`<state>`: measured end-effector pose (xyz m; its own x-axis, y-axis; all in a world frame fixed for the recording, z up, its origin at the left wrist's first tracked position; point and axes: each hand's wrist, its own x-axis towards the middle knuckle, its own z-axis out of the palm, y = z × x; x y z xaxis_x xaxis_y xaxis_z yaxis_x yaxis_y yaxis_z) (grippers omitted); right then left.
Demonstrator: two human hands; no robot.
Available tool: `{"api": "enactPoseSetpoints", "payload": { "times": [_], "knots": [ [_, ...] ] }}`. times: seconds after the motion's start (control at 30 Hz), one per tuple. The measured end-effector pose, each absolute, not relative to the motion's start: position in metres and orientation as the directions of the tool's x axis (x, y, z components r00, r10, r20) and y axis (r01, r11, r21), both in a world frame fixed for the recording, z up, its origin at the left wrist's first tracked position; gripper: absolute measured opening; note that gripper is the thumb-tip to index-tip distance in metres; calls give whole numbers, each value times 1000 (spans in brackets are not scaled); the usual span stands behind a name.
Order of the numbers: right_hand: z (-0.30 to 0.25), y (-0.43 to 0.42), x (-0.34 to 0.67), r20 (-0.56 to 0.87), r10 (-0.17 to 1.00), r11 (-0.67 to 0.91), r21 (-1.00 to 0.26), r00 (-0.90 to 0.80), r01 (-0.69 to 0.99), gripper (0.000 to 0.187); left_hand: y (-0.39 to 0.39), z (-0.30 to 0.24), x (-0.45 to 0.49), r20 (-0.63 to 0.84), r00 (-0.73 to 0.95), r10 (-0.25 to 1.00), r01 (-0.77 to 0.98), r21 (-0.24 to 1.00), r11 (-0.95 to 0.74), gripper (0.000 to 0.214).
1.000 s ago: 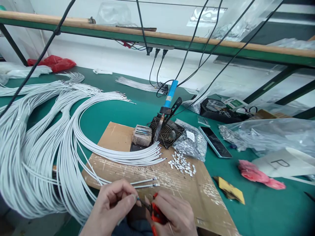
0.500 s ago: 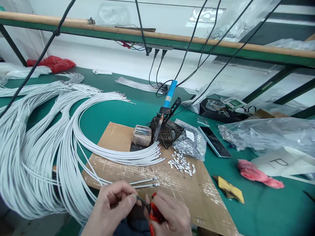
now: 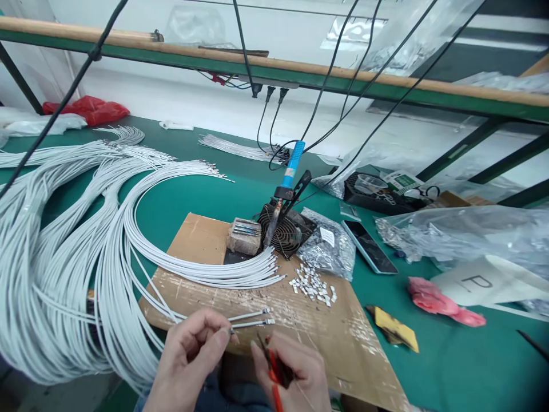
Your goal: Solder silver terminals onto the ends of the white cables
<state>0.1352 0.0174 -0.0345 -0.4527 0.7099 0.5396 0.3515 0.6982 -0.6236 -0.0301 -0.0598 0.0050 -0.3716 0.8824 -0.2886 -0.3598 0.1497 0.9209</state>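
Observation:
My left hand point(image 3: 195, 355) is closed in a pinch on a thin cable, and only its small dark end point(image 3: 232, 331) shows past the fingertips. My right hand point(image 3: 300, 372) is wrapped around red-handled pliers point(image 3: 275, 372), whose dark jaws point up and left, apart from the cable end. Just beyond my left hand, two white cables with small connectors point(image 3: 266, 316) at their tips lie over the cardboard point(image 3: 334, 343). A thick bundle of white cables point(image 3: 206, 272) curves in from the left, its tips on the cardboard.
Small white pieces point(image 3: 313, 284) lie scattered on the cardboard. Behind them a blue-handled soldering iron point(image 3: 294, 163) leans over a black fan point(image 3: 281, 232), beside a bag of parts point(image 3: 328, 246). A phone point(image 3: 369, 246), a yellow sponge point(image 3: 394, 329) and a pink cloth point(image 3: 444, 303) lie to the right.
My right hand and the pliers have drawn away from my left fingertips, opening a gap between them. My left hand has shifted slightly left, still pinching the cable.

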Motion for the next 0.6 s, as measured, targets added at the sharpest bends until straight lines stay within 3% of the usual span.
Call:
{"api": "enactPoseSetpoints", "payload": {
  "times": [0.23,0.6],
  "knots": [
    [-33,19,133,518,608,781,-529,-602,333,34,-61,4,-33,-269,-326,906,-361,921,144,43],
    [-27,20,135,564,545,835,-432,-621,342,29,-60,17,-31,-314,-316,895,-397,901,176,48]
  ]
}}
